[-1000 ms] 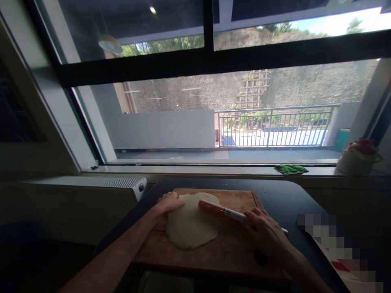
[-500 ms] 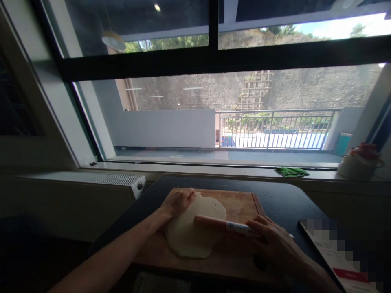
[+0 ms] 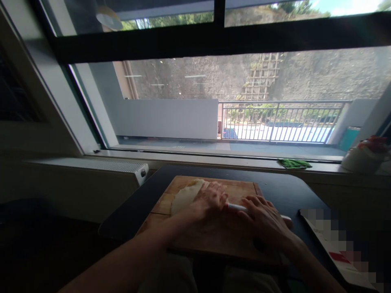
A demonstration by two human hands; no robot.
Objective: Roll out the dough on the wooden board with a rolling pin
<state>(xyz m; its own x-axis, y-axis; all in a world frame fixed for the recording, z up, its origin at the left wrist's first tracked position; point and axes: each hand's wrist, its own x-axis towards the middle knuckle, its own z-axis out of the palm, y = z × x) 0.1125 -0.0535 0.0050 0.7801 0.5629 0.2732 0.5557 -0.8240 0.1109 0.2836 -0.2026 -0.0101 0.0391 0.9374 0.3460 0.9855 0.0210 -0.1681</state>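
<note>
- The dough point(image 3: 185, 198), a pale flat sheet, lies on the wooden board point(image 3: 210, 242) just left of the frame's lower centre; its right part is hidden by the left hand point(image 3: 211, 197), so a fold or tear there could go unseen
- That left hand lies over the dough and the near-centre end of the rolling pin point(image 3: 236, 207); whether it grasps, pinches or only presses, I cannot tell, and uneven pressure could thin the sheet or stick it to the wood
- The right hand point(image 3: 263, 211), right of lower centre, lies across the pin with fingers stretched forward; how firmly they close round it is hidden, and a loose hold could let the pin skid or turn askew
- The pin's other end point(image 3: 286, 220) reaches out past the right hand, so a rightward slip could send it toward the pale, partly blurred object point(image 3: 320, 236) at lower right
- If the board slid on the dark table point(image 3: 130, 207), the dough could be dragged out of shape
</note>
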